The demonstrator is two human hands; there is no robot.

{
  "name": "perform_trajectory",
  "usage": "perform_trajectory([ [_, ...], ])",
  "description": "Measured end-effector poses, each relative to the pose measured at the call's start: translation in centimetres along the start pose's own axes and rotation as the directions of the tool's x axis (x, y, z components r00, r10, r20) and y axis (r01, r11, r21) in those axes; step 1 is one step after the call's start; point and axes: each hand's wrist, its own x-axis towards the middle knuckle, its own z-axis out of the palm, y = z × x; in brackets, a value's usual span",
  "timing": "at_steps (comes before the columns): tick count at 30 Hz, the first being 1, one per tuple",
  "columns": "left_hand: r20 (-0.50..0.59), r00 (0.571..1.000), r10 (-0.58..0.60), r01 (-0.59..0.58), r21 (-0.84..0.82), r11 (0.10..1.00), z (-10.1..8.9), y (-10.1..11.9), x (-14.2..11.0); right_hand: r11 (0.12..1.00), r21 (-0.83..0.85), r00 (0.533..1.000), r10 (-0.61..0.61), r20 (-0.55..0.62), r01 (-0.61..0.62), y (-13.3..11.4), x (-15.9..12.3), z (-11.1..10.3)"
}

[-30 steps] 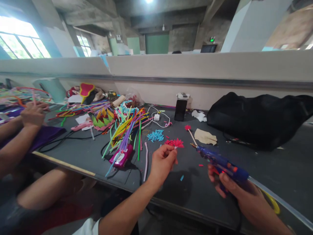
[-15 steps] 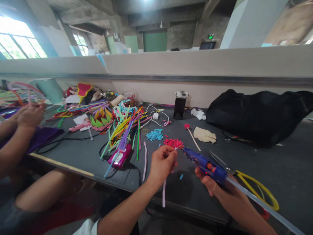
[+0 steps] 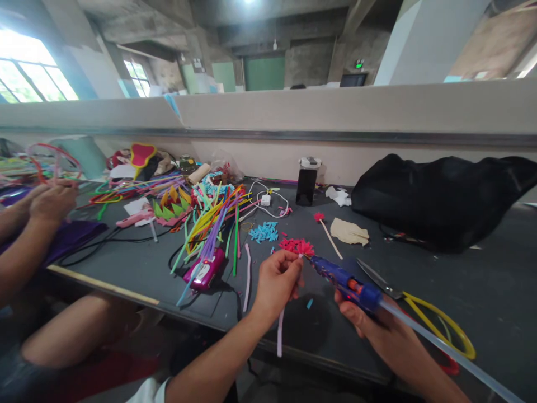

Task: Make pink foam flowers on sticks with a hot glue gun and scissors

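Observation:
Between the thumb and fingers of my left hand (image 3: 279, 280) is pinched a pale lilac pipe cleaner (image 3: 281, 336), its long end hanging down toward the table edge. My right hand (image 3: 369, 316) is wrapped round a blue hot glue gun (image 3: 342, 282), with a long clear glue stick (image 3: 444, 344) running out of its back. The gun's nozzle meets, or nearly meets, the tip at my left fingertips. Just behind the nozzle lies a pile of red-pink cut pieces (image 3: 297, 245). Blue cut pieces (image 3: 263, 232) are heaped to its left.
Yellow-handled scissors (image 3: 436, 319) lie right of the gun. Behind stand a dark phone (image 3: 305, 186) and a black bag (image 3: 436, 201). A magenta device (image 3: 205, 271) sits under colourful pipe cleaners (image 3: 213, 224). At far left, a co-worker's hands (image 3: 52, 198) hold something reddish.
The view has shifted very slightly. My hands, the glue gun and the lilac pipe cleaner keep nearly the same positions. The co-worker's reddish piece has moved a little to the right.

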Motion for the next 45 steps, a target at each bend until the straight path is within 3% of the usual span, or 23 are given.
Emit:
perform_trajectory([
  [5,0.002,1.000,0.002,-0.002,0.011,1.000,0.0,-0.1,0.1,0.999,-0.051,1.000,-0.006,-0.006,0.006,-0.2,0.1,0.0],
  [21,0.013,1.000,-0.010,0.009,0.053,0.999,-0.1,-0.2,0.0,0.997,0.009,0.997,-0.083,0.009,0.083,-1.4,0.4,0.2],
  [31,0.016,1.000,-0.021,0.020,0.038,0.999,-0.1,-0.1,0.1,0.978,-0.096,0.983,-0.183,0.022,0.184,-1.8,0.6,0.0],
  [45,0.023,0.999,-0.025,0.024,0.047,0.999,-0.1,-0.1,0.1,0.962,-0.154,0.974,-0.223,0.031,0.225,-1.9,0.7,-0.1],
])
